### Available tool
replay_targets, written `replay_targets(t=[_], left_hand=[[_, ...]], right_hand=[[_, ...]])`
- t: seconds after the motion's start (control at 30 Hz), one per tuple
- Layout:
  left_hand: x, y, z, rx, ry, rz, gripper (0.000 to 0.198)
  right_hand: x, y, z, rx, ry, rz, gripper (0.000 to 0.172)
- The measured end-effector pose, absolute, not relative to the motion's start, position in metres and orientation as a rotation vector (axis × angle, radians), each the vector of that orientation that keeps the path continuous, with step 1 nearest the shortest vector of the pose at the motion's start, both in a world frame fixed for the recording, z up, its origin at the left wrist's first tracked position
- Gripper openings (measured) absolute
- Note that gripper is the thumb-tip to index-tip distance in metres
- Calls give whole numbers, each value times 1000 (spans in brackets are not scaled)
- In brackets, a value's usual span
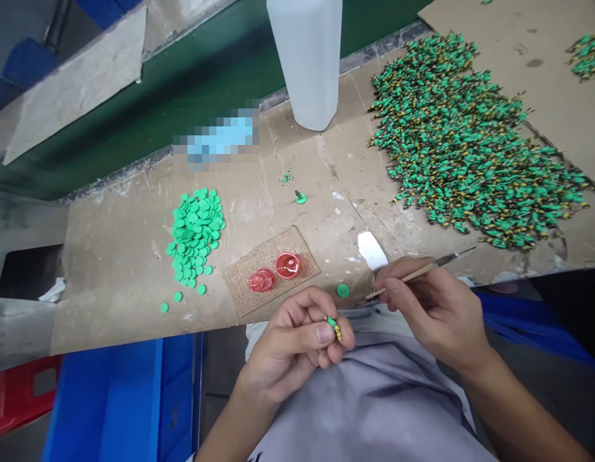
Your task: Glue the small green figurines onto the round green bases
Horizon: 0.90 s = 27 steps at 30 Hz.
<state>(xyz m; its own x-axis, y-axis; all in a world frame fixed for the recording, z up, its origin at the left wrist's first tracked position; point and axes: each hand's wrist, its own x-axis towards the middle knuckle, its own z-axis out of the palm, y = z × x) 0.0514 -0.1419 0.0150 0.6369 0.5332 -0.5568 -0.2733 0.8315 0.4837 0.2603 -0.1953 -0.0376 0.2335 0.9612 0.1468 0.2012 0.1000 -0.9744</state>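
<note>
Between the thumb and fingers of my left hand (301,337) is a small green and yellow figurine (334,327). My right hand (432,308) grips a thin paintbrush (413,273) by its wooden handle, bristles pointing off to the right. On the table edge between my hands lies a green disc (343,290). Just beyond, a cork-like board (244,301) bears a red cup (287,265) of liquid and a red lid-like piece (261,280). Farther back a single figurine (300,197) stands on a green base, near several tiny green bits (286,176).
A heap of green discs (196,224) lies to the left. Many green, yellow and black figurines (470,141) cover the right side. A tall whitish container (309,64) stands at the back, a white flat piece (371,250) near my right hand. Blue bins (128,398) sit below left.
</note>
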Motion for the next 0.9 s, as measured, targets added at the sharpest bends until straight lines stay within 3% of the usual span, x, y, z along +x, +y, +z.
replay_targets(t=[0.3, 0.9], left_hand=[[60, -156, 29, 771, 838, 721, 12], [63, -163, 36, 959, 933, 735, 9]], right_hand=[[261, -197, -38, -1397, -1204, 847, 7], [264, -195, -37, -1444, -1259, 878, 10]])
